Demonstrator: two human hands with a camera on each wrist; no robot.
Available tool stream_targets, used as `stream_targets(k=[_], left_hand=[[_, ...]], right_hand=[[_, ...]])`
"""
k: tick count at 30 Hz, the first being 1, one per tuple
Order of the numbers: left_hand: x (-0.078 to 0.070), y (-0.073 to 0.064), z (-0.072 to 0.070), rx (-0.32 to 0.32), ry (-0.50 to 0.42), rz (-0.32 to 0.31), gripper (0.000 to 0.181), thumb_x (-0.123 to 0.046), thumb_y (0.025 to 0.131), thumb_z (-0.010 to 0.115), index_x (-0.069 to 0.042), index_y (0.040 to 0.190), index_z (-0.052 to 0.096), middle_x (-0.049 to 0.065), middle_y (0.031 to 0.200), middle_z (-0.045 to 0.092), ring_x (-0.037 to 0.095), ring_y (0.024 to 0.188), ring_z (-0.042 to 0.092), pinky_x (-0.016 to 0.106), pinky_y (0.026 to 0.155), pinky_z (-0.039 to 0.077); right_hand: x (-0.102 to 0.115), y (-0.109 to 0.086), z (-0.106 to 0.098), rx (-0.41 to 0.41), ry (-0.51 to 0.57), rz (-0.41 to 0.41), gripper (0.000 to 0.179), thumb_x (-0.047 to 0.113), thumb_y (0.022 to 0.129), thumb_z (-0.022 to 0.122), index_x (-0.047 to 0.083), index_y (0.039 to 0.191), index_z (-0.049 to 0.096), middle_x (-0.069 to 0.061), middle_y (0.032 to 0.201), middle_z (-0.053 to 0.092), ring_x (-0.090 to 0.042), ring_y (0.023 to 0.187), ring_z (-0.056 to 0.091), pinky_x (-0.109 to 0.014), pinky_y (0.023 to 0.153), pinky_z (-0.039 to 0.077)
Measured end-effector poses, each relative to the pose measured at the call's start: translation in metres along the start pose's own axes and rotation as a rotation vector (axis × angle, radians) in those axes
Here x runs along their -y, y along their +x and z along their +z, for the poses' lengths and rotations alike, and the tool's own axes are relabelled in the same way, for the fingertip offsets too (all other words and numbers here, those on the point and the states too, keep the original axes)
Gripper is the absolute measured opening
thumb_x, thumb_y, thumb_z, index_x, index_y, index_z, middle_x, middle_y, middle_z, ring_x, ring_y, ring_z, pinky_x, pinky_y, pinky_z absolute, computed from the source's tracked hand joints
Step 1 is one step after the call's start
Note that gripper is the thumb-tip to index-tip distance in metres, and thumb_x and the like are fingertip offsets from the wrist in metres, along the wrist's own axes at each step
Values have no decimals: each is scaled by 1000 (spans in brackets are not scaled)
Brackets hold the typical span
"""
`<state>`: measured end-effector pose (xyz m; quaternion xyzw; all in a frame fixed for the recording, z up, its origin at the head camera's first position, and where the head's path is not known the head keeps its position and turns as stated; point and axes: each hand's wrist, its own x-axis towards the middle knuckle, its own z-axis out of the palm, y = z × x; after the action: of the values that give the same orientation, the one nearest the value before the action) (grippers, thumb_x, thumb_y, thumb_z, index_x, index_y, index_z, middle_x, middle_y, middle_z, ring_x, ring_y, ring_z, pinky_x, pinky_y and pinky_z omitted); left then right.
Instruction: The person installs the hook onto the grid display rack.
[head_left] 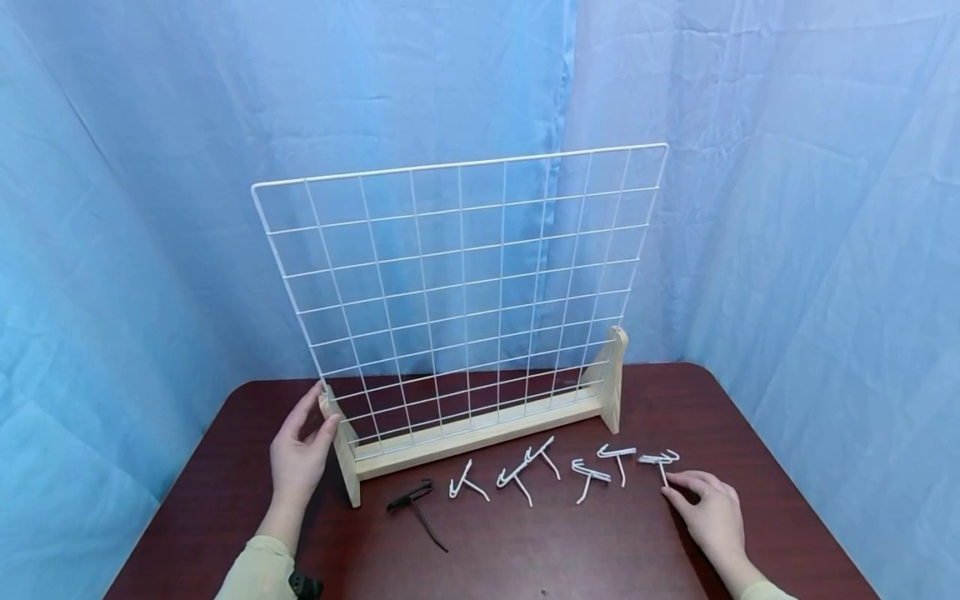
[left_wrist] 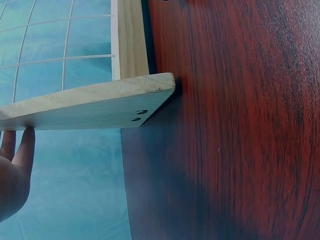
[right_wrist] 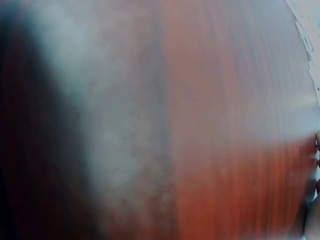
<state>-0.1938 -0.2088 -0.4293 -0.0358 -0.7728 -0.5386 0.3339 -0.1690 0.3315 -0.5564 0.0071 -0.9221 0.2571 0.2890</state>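
right fingers (head_left: 688, 477) narrowly around white hook (head_left: 659, 459)

White grid panel (head_left: 462, 249), white hooks (head_left: 591, 474); red-brown wood-grained table (head_left: 600, 554).

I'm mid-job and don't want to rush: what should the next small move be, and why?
I'd probably lift the rightmost white hook toward the wire grid. The right hand pinches its stem, the left hand holds the wooden stand at its left end, and no hook hangs on the grid yet.
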Motion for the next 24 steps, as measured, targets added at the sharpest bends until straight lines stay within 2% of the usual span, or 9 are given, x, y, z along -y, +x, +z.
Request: stream_targets(k=[7,14,24], left_hand=[[0,0,-1,2,12,6,54,15,83,70,7,135,56,24,134,56,-12,112,49,11,82,48],[0,0,0,7,21,-17,55,15,83,70,5,136,56,25,133,57,-7,109,52,9,82,48],[0,0,-1,2,32,-9,55,16,83,70,6,135,56,26,133,57,-11,110,50,6,80,46]], right_hand=[[-3,3,0,5,-5,32,16,5,74,83,2,89,79,-16,90,70,-39,88,64,-51,87,38],[-4,8,-3,64,-2,181,10,8,81,78,3,90,79,-19,96,70,-41,96,61,-53,89,39],[0,12,-5,132,-15,265,11,13,88,73,3,89,78,-23,102,69,-44,102,59,-53,92,38]])
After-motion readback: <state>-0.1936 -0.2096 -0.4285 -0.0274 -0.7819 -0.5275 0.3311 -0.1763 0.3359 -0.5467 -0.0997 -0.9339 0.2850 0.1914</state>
